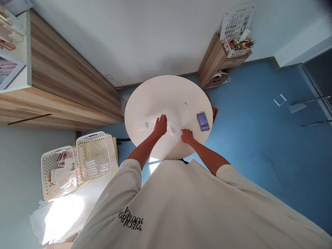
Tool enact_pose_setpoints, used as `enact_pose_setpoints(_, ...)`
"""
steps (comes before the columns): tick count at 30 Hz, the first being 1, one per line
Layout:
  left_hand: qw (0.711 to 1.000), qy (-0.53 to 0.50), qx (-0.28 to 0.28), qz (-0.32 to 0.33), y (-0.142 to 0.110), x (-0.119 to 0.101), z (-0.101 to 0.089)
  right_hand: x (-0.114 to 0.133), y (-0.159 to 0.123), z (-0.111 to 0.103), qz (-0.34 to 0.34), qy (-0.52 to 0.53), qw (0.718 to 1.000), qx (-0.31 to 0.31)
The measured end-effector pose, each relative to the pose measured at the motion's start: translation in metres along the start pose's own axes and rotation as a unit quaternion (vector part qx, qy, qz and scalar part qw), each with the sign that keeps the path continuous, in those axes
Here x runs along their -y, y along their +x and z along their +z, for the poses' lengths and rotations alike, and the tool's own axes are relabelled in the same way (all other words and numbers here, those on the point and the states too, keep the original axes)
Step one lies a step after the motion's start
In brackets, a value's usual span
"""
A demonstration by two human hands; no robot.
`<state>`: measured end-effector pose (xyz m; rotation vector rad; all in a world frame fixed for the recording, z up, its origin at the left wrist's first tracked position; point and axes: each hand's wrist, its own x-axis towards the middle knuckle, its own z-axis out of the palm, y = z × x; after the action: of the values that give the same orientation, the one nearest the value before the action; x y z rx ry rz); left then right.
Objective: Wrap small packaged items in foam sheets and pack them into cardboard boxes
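My left hand (pixel 160 126) lies flat on the round white table (pixel 166 86), its fingers stretched out and a ring on one of them. To its right, my right hand (pixel 187 136) is low over the tabletop with its fingers curled in. A pale, partly see-through thing (pixel 173 131) lies between my hands; its kind is hard to make out against the white surface. Whether my right fingers pinch its edge is too small to see clearly. Left of my left hand is a small whitish piece (pixel 146 125). A blurred-out purple rectangular object (pixel 203 121) lies at the table's right side.
A small dark thin thing (pixel 186 103) is on the table's far part. White perforated baskets (pixel 93 138) with packages stand at the lower left. A wooden cabinet (pixel 77 76) rises on the left. Behind the table's right side is a low wooden cabinet (pixel 214 58) bearing a filled basket (pixel 237 53).
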<state>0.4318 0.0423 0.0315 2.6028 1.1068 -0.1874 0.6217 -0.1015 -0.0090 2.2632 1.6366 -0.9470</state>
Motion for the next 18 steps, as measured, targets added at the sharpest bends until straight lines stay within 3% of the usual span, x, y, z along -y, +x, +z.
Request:
enact_pose_setpoints(3,0.999,-0.014,0.01,0.027,0.02,-0.003,-0.002,-0.002,-0.007,0.0,0.002,0.021,1.0,0.016)
enact_pose_setpoints(7,0.998,-0.028,0.052,-0.013,0.028,-0.002,0.005,-0.002,-0.008,0.0,-0.012,0.086,0.995,0.049)
enact_pose_setpoints(12,0.994,-0.031,0.077,-0.073,0.002,0.01,0.031,-0.004,0.001,-0.001,-0.042,0.064,0.997,-0.005)
enact_pose_setpoints(18,0.989,-0.026,0.113,-0.089,-0.027,0.012,0.057,-0.011,-0.002,0.004,-0.051,-0.014,0.998,0.02)
